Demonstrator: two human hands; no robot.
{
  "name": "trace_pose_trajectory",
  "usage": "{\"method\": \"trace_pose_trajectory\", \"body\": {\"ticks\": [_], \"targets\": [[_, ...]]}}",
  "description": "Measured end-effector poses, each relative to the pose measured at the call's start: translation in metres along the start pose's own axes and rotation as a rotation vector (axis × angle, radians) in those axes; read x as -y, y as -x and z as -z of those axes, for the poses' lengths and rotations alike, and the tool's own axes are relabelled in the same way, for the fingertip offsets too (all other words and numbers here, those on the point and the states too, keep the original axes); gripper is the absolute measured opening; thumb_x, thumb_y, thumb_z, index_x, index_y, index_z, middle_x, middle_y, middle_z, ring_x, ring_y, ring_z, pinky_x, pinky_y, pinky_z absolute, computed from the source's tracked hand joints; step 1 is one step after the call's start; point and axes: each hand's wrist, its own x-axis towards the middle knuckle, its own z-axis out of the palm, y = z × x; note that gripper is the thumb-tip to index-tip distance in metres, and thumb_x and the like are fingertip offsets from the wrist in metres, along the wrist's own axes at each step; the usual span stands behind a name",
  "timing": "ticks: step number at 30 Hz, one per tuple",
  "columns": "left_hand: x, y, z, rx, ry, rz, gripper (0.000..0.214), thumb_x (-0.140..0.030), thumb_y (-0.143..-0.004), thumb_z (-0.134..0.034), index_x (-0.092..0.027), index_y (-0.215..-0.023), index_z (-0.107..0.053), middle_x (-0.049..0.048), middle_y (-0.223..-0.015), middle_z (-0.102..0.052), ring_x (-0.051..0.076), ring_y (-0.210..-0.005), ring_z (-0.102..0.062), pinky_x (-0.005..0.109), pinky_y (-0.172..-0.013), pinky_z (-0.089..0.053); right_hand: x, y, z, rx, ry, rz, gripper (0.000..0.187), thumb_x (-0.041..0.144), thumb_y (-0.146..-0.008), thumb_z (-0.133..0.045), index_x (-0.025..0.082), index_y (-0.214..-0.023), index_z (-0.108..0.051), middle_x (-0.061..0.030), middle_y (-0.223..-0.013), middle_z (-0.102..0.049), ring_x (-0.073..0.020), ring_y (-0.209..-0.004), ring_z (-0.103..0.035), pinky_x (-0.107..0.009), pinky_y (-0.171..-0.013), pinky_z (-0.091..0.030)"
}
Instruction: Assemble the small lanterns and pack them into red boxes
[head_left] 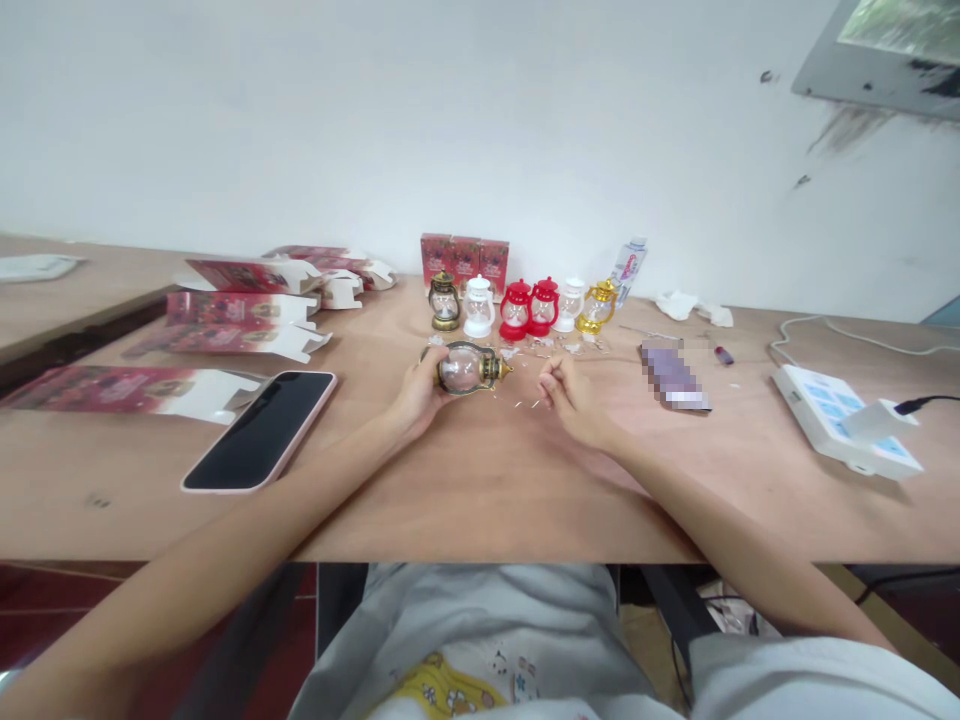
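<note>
My left hand [423,395] is closed round the base of a small bronze-coloured lantern [465,370], which lies on its side with its pointed top toward the right. Its clear globe faces up at me. To the right of that tip, my right hand [568,398] has its thumb and fingers pinched together; whatever they hold, if anything, is too small to make out. Behind the hands stands a row of lanterns: a bronze one [445,302], white ones [478,308], red ones [515,311] and a gold one [598,308]. Thin wire-like bits [551,348] lie in front of them.
Red boxes [465,262] stand behind the lanterns, beside a bottle [630,265]. Unfolded red cartons [225,325] and a black-screened phone [262,430] lie left. On the right are a pixelated flat item [673,376], crumpled tissue [677,304] and a white power strip [844,420] with cables.
</note>
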Motion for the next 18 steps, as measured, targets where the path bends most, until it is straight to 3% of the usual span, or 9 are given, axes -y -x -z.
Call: {"method": "trace_pose_trajectory", "body": {"ticks": [5,18], "targets": [[0.0024,0.0050,-0.0023,0.065,-0.032,0.037,0.017,-0.024,-0.078,-0.057,-0.013,-0.090,-0.061,0.0071,-0.085,-0.069,0.017,-0.069,-0.066,0.032,-0.062,-0.060,0.0016,0.0006,-0.0037,0.010,-0.009,-0.001,0.017,0.033,-0.096,-0.033,0.023,-0.082,-0.035,0.0046,-0.064,-0.046,-0.0110,-0.055,-0.047,-0.026,-0.058,-0.039],[0.0034,0.0029,-0.0007,0.080,-0.022,0.070,0.018,-0.024,-0.077,-0.059,-0.013,-0.090,-0.062,0.0066,-0.081,-0.070,0.017,-0.067,-0.067,0.031,-0.062,-0.060,-0.0004,-0.0003,0.0005,0.034,0.014,0.040,0.017,0.032,-0.096,-0.032,0.024,-0.082,-0.034,0.0038,-0.065,-0.046,-0.0120,-0.057,-0.048,-0.027,-0.060,-0.041]]}}
